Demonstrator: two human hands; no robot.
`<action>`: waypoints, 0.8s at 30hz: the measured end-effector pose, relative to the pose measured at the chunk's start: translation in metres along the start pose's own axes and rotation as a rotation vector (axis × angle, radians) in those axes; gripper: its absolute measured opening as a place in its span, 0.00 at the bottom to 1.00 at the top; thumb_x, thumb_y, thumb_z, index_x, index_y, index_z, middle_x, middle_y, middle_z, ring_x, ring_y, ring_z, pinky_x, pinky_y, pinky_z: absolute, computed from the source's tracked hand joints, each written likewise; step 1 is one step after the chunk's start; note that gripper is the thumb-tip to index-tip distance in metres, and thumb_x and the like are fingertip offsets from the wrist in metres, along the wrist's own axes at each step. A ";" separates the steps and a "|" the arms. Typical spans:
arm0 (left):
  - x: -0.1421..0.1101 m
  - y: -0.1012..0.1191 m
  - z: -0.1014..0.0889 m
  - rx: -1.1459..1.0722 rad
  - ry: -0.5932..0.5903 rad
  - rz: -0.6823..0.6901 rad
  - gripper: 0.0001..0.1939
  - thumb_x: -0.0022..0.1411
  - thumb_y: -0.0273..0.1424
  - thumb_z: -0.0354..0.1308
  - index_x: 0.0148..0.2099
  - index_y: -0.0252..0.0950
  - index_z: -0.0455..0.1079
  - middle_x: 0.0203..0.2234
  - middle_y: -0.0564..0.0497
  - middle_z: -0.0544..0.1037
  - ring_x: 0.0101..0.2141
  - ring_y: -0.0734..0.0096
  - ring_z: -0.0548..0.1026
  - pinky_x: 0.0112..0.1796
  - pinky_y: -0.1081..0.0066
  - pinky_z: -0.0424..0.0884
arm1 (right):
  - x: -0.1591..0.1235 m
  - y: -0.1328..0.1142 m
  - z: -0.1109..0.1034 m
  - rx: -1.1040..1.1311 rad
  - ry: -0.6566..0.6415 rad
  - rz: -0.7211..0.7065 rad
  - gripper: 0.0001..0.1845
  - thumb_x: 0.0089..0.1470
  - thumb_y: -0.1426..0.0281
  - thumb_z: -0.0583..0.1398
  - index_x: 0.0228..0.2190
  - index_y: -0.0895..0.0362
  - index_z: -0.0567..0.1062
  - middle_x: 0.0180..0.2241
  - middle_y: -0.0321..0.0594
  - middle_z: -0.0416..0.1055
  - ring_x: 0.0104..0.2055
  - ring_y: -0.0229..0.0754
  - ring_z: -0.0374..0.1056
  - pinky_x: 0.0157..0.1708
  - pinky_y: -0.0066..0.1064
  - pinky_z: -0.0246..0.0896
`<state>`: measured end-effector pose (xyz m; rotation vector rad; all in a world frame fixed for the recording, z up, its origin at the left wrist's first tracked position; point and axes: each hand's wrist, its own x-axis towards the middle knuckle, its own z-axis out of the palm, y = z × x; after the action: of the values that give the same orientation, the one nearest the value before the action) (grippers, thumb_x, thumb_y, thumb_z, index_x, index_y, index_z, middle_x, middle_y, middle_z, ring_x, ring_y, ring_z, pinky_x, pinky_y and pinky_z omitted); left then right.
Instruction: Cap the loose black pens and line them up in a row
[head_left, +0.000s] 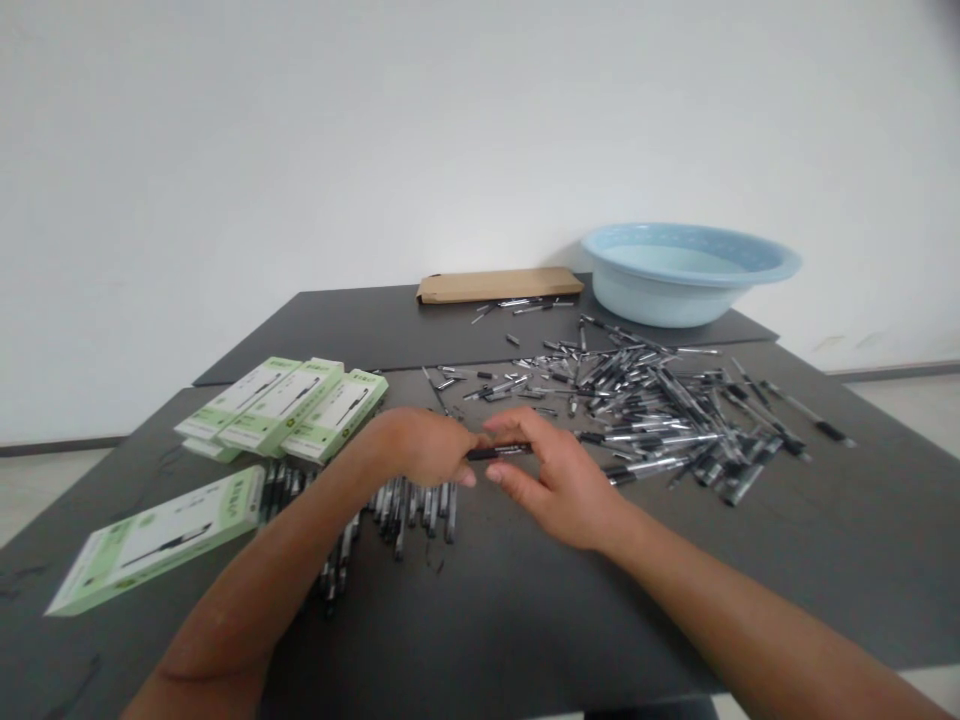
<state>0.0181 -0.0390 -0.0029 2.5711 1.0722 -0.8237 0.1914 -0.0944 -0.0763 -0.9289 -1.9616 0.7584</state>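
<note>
A black pen (501, 452) lies level between my two hands above the table. My left hand (426, 446) is closed, with thumb and fingers pinching the pen's left end. Around the pen's right end curves my right hand (559, 478), its thumb below and its fingers above; the contact inside that hand is partly hidden. Under and beside my left forearm lie several assembled-looking pens (397, 512) in rough rows. To the right spreads a heap of loose pens and pen parts (660, 405), with clear barrels and black grips.
Several green-and-white pen boxes (334, 410) are grouped at the left, and one more pen box (169, 530) lies nearer. A flat brown cardboard piece (499, 285) rests at the back of the dark table (525, 620). The light blue basin (686, 285) stands at the back right by the wall.
</note>
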 end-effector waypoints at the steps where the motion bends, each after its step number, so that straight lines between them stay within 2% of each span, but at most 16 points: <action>1: 0.000 0.001 -0.002 0.014 -0.041 0.008 0.24 0.64 0.38 0.52 0.61 0.39 0.62 0.43 0.42 0.79 0.39 0.56 0.77 0.36 0.67 0.69 | 0.000 0.003 -0.001 0.050 0.021 0.006 0.20 0.55 0.69 0.60 0.49 0.53 0.62 0.41 0.40 0.72 0.42 0.42 0.69 0.42 0.32 0.61; 3: 0.000 0.001 -0.004 0.026 -0.055 -0.008 0.27 0.64 0.38 0.51 0.64 0.38 0.57 0.43 0.41 0.79 0.41 0.55 0.76 0.36 0.67 0.69 | 0.000 0.009 -0.002 0.160 0.051 0.027 0.23 0.55 0.66 0.60 0.51 0.53 0.60 0.37 0.38 0.71 0.39 0.41 0.68 0.40 0.32 0.61; 7: 0.000 -0.001 -0.004 0.013 -0.039 -0.022 0.30 0.64 0.41 0.51 0.65 0.37 0.53 0.45 0.39 0.78 0.42 0.54 0.76 0.37 0.66 0.69 | 0.003 0.018 0.000 0.446 0.019 0.093 0.20 0.54 0.64 0.61 0.46 0.53 0.63 0.35 0.37 0.69 0.36 0.39 0.68 0.37 0.31 0.63; 10: 0.002 -0.001 -0.002 -0.011 -0.017 -0.020 0.27 0.63 0.42 0.52 0.61 0.36 0.60 0.44 0.39 0.78 0.41 0.55 0.76 0.36 0.67 0.69 | 0.005 0.017 0.007 0.675 -0.020 0.180 0.16 0.51 0.62 0.63 0.40 0.54 0.67 0.34 0.37 0.70 0.35 0.38 0.69 0.37 0.33 0.64; 13: 0.003 -0.001 -0.002 -0.058 -0.020 -0.017 0.21 0.62 0.41 0.53 0.51 0.35 0.70 0.38 0.42 0.80 0.37 0.56 0.77 0.34 0.68 0.69 | 0.006 0.017 0.018 0.803 -0.018 0.238 0.17 0.48 0.61 0.65 0.36 0.54 0.69 0.32 0.35 0.71 0.32 0.38 0.69 0.37 0.34 0.65; 17: 0.002 0.000 -0.004 -0.203 -0.020 0.095 0.13 0.62 0.35 0.54 0.46 0.38 0.73 0.39 0.50 0.80 0.38 0.64 0.76 0.38 0.72 0.68 | 0.006 0.023 0.030 0.885 0.044 0.196 0.15 0.48 0.62 0.65 0.37 0.55 0.72 0.28 0.35 0.71 0.28 0.36 0.66 0.31 0.30 0.63; 20: 0.003 0.000 -0.005 -0.238 -0.002 0.161 0.11 0.63 0.33 0.53 0.46 0.39 0.72 0.41 0.52 0.80 0.40 0.67 0.75 0.40 0.74 0.67 | 0.008 0.024 0.038 0.950 0.127 0.210 0.12 0.50 0.63 0.64 0.36 0.55 0.73 0.27 0.34 0.70 0.26 0.35 0.65 0.28 0.28 0.61; 22: 0.005 0.001 -0.004 -0.204 0.006 0.146 0.13 0.62 0.34 0.54 0.47 0.37 0.71 0.41 0.50 0.79 0.40 0.65 0.75 0.40 0.73 0.67 | 0.010 0.022 0.044 1.010 0.194 0.275 0.11 0.50 0.63 0.64 0.34 0.56 0.72 0.25 0.34 0.70 0.25 0.34 0.64 0.27 0.27 0.59; 24: 0.005 0.003 -0.004 -0.136 0.010 0.066 0.21 0.61 0.39 0.55 0.53 0.34 0.67 0.42 0.45 0.79 0.41 0.61 0.76 0.39 0.71 0.68 | 0.013 0.020 0.048 1.064 0.229 0.359 0.12 0.49 0.61 0.64 0.30 0.56 0.71 0.24 0.34 0.69 0.23 0.34 0.63 0.26 0.27 0.59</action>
<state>0.0248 -0.0361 -0.0029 2.4849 1.0032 -0.6978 0.1514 -0.0808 -0.1096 -0.6332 -0.9319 1.5883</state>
